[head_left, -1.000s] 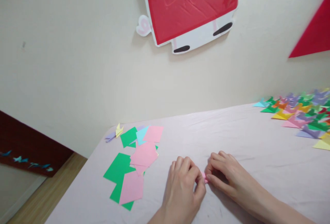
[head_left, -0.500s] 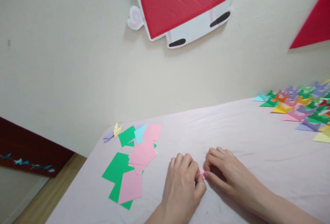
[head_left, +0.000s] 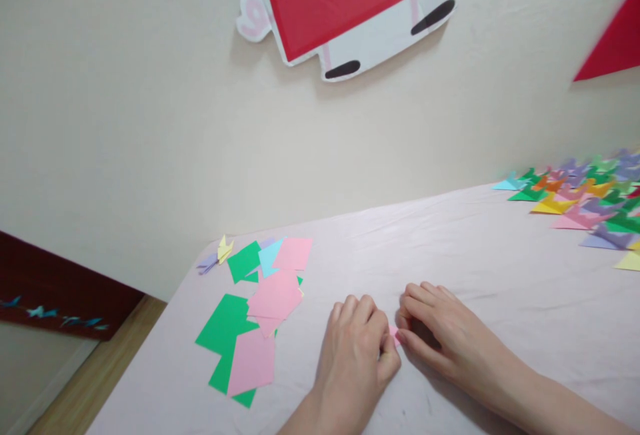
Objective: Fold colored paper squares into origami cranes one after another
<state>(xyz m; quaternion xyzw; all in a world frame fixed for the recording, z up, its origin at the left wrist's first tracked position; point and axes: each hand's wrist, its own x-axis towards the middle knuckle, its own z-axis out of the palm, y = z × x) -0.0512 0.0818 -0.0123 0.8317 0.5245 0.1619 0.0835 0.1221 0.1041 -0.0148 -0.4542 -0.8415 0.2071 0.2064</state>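
Note:
Between my two hands a small piece of pink folded paper (head_left: pixel 395 335) shows, mostly covered by fingers. My left hand (head_left: pixel 356 348) has its fingers curled and grips the paper's left side. From the right, my right hand (head_left: pixel 437 328) pinches the other side between thumb and curled fingers. The paper's full shape is hidden. To the left of my hands lie loose square sheets: pink paper (head_left: pixel 275 295), green paper (head_left: pixel 225 321) and a light blue sheet (head_left: pixel 269 258), overlapping one another.
Many folded paper cranes (head_left: pixel 580 215) in several colours stand in rows at the right rear. A yellow folded piece (head_left: pixel 225 249) and a purple folded piece (head_left: pixel 207 263) lie at the far left corner. The cloth-covered table (head_left: pixel 165 361) meets the wall (head_left: pixel 150 121) behind.
The view has shifted slightly. Both hands stay in nearly the same place, still holding the pink paper, with a little more of it showing between them.

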